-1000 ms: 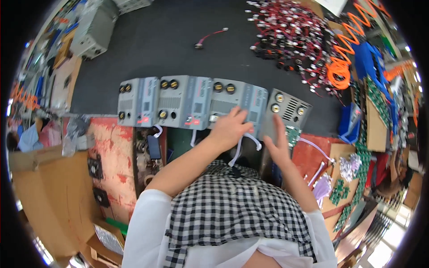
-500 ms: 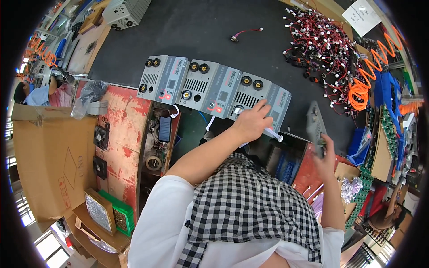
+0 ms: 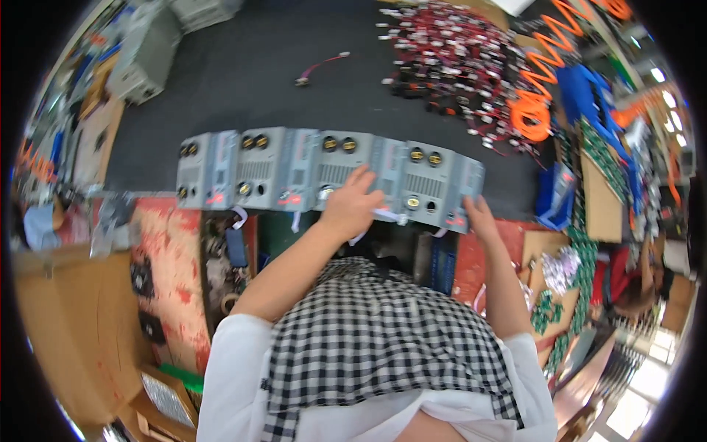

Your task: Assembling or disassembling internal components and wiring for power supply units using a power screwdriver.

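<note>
A brown carton (image 3: 74,324) stood at the far left of my view, and right of it I saw a chipped red counter (image 3: 177,295) with black fans (image 3: 141,277) on it. At the back left of the dark counter (image 3: 243,81) was a grey case (image 3: 149,55).

Four panels stood in a row along the dark counter's near edge. Leftmost was the first panel (image 3: 224,169), a white lead (image 3: 239,217) hanging below it, then the second panel (image 3: 298,158). Behind them lay a loose wire (image 3: 322,68).

I had the left hand (image 3: 350,208) on the third panel (image 3: 384,169), its fingers spread apart over the face, not closed. At the right end, the right hand (image 3: 482,221) touched the lower right edge of the fourth panel (image 3: 451,180); I could not tell whether its fingers gripped that edge or only rested there.

Farther back was a wire heap (image 3: 456,66), and beside it a coiled orange hose (image 3: 530,118). Last came a blue bin (image 3: 554,197) and, below it, green boards (image 3: 545,313).
</note>
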A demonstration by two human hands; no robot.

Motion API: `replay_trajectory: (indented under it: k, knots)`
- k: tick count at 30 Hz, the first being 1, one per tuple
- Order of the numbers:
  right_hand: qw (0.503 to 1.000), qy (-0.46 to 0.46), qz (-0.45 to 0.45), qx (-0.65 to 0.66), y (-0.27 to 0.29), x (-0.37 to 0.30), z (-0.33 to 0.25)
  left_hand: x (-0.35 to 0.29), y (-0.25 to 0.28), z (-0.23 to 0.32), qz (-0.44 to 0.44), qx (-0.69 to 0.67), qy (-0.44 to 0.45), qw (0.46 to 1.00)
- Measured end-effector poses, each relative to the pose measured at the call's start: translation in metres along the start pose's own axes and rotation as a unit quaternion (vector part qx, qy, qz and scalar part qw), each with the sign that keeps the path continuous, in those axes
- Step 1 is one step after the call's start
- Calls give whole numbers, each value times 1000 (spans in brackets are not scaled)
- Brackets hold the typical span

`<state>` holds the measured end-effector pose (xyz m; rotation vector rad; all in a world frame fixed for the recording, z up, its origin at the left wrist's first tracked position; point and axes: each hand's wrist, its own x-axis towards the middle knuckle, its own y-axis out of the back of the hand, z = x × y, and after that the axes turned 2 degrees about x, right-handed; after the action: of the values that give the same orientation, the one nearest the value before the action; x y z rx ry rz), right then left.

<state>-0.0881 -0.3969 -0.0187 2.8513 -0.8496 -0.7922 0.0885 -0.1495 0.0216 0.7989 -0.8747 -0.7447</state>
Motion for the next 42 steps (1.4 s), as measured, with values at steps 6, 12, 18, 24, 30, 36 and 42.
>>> replay_trajectory:
  k: [6, 12, 18, 24, 30, 36, 42]
  knots:
    - [917, -74, 127, -371, -9, -7, -43, 6, 3, 2, -15, 3, -7, 1000]
    - [838, 123, 252, -467, -22, -36, -59, 11, 4, 0, -3, 12, -30, 999]
    - [802, 104, 202, -552, -50, -43, -56, 14, 6, -1, -42, -5, -22, 999]
    - [745, 186, 223, -601, -54, -49, -48, 20, 28, 19, -62, -6, -42, 997]
    - [818, 256, 314, -407, -87, -88, -75, 17, 47, 38, -133, -27, -130, 982]
    - [921, 164, 182, -303, -137, -136, -63, 18, 48, 58, -164, -124, -219, 954]
    - [822, -11, 416, -388, -71, -196, -23, 8, 70, 53, -108, -261, -330, 901]
